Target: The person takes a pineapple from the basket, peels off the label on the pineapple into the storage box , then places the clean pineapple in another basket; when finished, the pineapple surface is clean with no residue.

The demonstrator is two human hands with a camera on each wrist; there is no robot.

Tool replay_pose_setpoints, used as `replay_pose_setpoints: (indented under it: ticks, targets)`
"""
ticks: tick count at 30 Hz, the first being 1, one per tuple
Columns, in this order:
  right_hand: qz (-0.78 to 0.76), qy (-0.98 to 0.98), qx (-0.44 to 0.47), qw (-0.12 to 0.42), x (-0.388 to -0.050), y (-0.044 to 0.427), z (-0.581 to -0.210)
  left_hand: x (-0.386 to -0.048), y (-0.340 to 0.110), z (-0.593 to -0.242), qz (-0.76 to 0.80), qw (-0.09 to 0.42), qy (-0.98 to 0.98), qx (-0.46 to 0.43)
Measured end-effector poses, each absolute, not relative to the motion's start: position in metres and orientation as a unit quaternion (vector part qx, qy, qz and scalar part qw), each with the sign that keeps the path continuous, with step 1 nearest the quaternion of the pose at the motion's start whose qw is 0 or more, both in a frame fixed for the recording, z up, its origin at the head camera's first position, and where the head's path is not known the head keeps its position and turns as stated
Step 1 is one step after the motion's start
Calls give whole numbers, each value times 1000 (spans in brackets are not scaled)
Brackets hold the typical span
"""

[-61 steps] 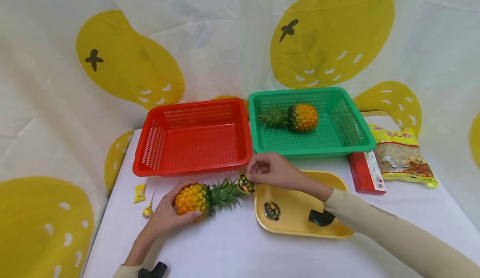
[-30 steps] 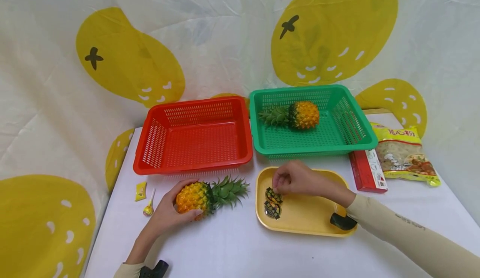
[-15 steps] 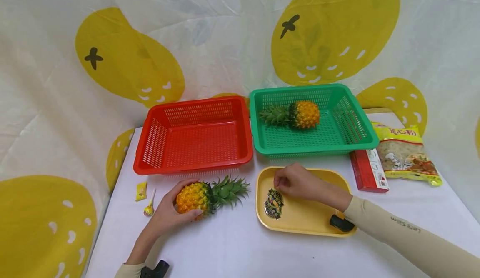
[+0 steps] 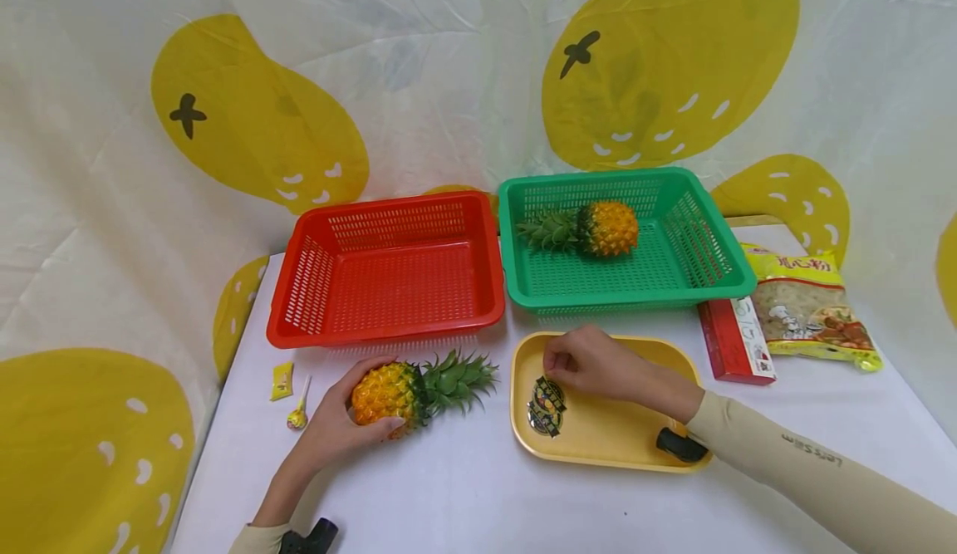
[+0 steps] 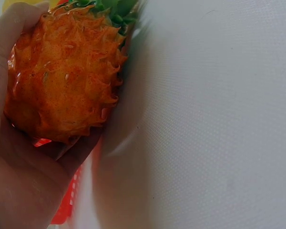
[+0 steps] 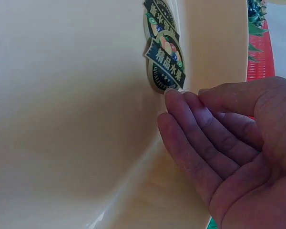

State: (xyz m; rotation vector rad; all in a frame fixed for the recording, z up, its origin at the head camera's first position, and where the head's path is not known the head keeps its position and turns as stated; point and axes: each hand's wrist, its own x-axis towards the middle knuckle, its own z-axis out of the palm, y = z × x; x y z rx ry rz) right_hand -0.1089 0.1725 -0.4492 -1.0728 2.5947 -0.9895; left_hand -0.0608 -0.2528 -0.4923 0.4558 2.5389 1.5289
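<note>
With my left hand (image 4: 332,421) I hold a small pineapple (image 4: 383,396) lying on its side on the white table, its leaves pointing right. In the left wrist view my thumb and fingers go round the spiny body. My right hand (image 4: 598,363) is inside the yellow tray (image 4: 598,446), fingers curled. Its fingertips pinch at the edge of a round black-and-gold fruit label (image 6: 167,62). This label overlaps a second similar label (image 4: 544,423), partly hidden beneath it, near the tray's left side. The exact pinch point is small and partly covered by fingers.
Behind stand a red basket (image 4: 404,338) and a green basket (image 4: 628,298); another pineapple (image 4: 609,228) lies in the green one. A red box (image 4: 736,346) and a yellow food bag (image 4: 811,309) are at right. A candy packet (image 4: 282,380) and lollipop (image 4: 297,417) lie at left.
My right hand has brought the label from beside the pineapple's leaves rightward to the tray, laying it against the other label. Lately it barely moves. My left hand stays on the pineapple.
</note>
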Motion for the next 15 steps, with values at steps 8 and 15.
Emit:
replay_pose_setpoints:
  ticks: [8, 15]
  targets:
    - [-337, 868, -352, 95, -109, 168, -442, -61, -252, -492, 508, 68, 845, 152]
    - [-357, 859, -360, 66, -111, 163, -428, -61, -253, -493, 507, 68, 846, 152]
